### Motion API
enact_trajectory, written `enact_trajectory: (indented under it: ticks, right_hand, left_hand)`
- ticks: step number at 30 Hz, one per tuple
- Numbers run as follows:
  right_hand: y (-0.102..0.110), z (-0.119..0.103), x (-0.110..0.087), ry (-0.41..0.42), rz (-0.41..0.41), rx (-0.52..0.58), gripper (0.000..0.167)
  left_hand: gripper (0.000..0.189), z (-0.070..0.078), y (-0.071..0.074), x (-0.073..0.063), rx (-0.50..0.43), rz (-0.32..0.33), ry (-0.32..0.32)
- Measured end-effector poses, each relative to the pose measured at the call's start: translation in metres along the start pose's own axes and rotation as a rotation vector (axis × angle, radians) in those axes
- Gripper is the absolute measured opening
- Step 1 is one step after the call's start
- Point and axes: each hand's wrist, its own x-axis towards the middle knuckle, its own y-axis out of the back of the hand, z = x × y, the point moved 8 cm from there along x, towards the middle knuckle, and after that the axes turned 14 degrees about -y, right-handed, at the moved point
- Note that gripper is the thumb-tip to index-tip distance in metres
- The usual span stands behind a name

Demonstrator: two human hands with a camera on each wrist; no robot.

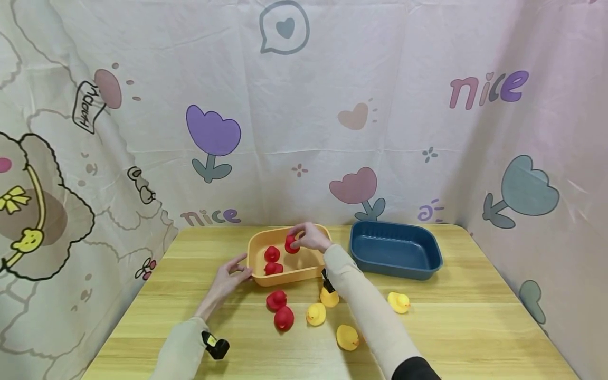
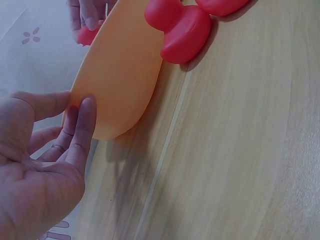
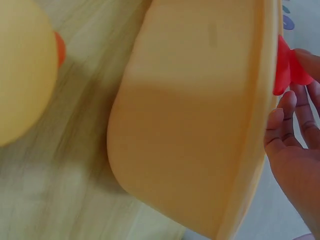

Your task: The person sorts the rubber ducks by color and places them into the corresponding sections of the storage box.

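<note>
An orange plastic basin point(image 1: 291, 276) stands near the back of the table. My left hand point(image 1: 229, 279) holds its front left corner, fingertips against the wall and rim in the left wrist view. Over the basin's inside, my right hand point(image 1: 311, 237) pinches a red rubber duck point(image 1: 291, 245) between thumb and fingers; the right wrist view shows this duck point(image 3: 284, 67) just past the rim. Two more red ducks point(image 1: 272, 254) lie inside on the left. In front of the basin, two red ducks point(image 1: 283, 319) sit side by side on the table.
A dark blue basin point(image 1: 396, 270) is at the back right, beside the orange one. Several yellow ducks point(image 1: 315, 314) are spread over the table's middle, some near my right forearm, with one yellow duck point(image 1: 398, 302) farther right. A printed curtain point(image 1: 294, 132) hangs behind.
</note>
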Motion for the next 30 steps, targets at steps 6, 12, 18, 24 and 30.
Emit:
enact_trajectory:
  ticks: [6, 12, 18, 24, 30]
  right_hand:
    - [-0.005, 0.003, 0.005, -0.023, 0.010, -0.024, 0.028]
    - [-0.009, 0.006, 0.009, -0.041, 0.001, -0.011, 0.029]
    - [-0.011, 0.013, 0.012, -0.092, 0.003, 0.008, 0.032]
    - [-0.014, 0.020, 0.013, -0.118, -0.007, -0.015, 0.031]
    - [-0.017, 0.018, 0.012, -0.114, -0.020, -0.025, 0.031]
  left_hand:
    - [0.062, 0.000, 0.002, -0.001, 0.017, 0.012, 0.001]
    - [0.063, 0.001, 0.000, -0.001, 0.026, -0.001, 0.002]
    - [0.064, 0.002, -0.001, -0.001, 0.039, -0.010, 0.004]
    - [0.063, 0.003, -0.001, -0.001, 0.028, -0.008, 0.007]
    - [0.064, 0.002, -0.001, 0.000, 0.035, -0.007, 0.013]
